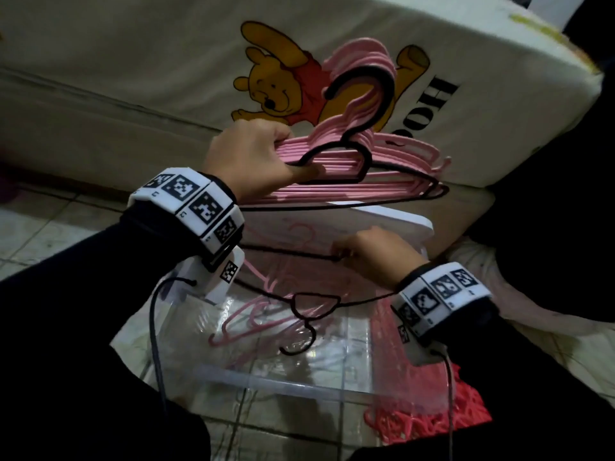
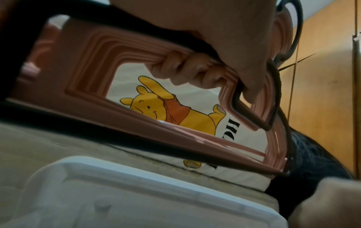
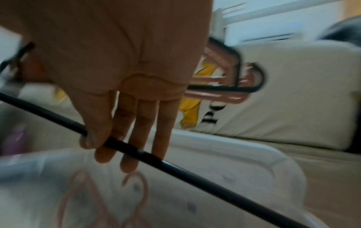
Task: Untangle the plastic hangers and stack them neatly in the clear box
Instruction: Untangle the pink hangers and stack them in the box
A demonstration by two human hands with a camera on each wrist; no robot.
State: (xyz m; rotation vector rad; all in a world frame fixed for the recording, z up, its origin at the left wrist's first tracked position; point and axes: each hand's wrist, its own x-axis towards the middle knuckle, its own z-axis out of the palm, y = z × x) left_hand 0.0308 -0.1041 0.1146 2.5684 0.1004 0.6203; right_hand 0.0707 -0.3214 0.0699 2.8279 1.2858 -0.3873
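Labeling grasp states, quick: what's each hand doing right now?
Left hand: closed round the stack of pink hangers, held above the clear box.
Right hand: pinching the black hanger by its bar.

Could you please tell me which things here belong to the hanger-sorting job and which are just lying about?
Part of the job:
left hand gripping the hanger stack
right hand pinching a black hanger
clear box
white lid

Lying about:
bear-print mattress
red mesh bag

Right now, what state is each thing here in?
Left hand: gripping the hanger bundle.
Hanger bundle: aligned, held up above the box.
Right hand: pinching a black hanger.
Black hanger: single, held over the box.
Clear box: open, a few pink hangers inside.
Red bag: lying beside the box.
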